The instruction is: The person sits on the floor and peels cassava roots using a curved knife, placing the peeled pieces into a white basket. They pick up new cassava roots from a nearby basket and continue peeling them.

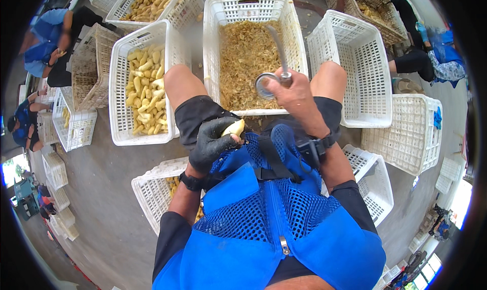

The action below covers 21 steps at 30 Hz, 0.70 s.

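Note:
My left hand [215,145], in a black glove with a bare fingertip, grips a pale yellow peeled piece [233,129] over my lap. My right hand [297,95], bare, holds a metal tool with a long curved tube [277,46] and a round dial-like part, pointing up over a white crate [209,46] of brown peelings and shavings. To the left of that crate, another white crate [116,102] holds several similar yellow pieces [149,105]. On my right stands a white crate [373,77] with bare inner walls.
More white crates [421,133] surround me, including two behind my elbows [147,193] [378,188]. Co-workers sit at the left [43,41] and right [441,54] among crates. A crate of tan roots [152,3] stands at the upper left, on the grey floor [91,198].

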Tool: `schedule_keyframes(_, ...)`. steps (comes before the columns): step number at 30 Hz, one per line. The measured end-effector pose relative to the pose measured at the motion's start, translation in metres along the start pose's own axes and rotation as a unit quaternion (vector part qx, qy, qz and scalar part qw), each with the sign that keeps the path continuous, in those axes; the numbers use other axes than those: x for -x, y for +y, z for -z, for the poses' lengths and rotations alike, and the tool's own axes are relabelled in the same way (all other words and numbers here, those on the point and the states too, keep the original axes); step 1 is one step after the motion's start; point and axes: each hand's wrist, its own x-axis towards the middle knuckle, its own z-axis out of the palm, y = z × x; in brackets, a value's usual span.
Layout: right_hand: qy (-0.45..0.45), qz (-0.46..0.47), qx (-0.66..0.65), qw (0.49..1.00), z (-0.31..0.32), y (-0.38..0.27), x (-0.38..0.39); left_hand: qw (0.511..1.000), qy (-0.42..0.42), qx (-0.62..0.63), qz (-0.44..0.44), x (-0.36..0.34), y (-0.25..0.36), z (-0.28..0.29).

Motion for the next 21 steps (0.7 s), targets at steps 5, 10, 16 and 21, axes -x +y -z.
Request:
schedule_keyframes(5,-0.081,-0.089,-0.189,0.975,0.001,-0.025,0.017,1.0,0.018,-0.012,0.009,-0.004,-0.005,0.0)
schedule_keyframes(10,-0.089,0.0,-0.076,0.993,-0.015,-0.013,0.013,0.999,-0.03,-0.015,0.005,-0.004,0.002,0.002)
schedule_keyframes(16,-0.022,-0.064,-0.088,0.994,0.003,0.009,0.008,1.0,-0.016,-0.01,-0.018,-0.001,0.002,0.005)
schedule_keyframes(21,-0.008,0.021,-0.048,0.999,-0.002,0.005,0.018,0.989,-0.047,-0.102,-0.101,-0.012,0.006,0.006)
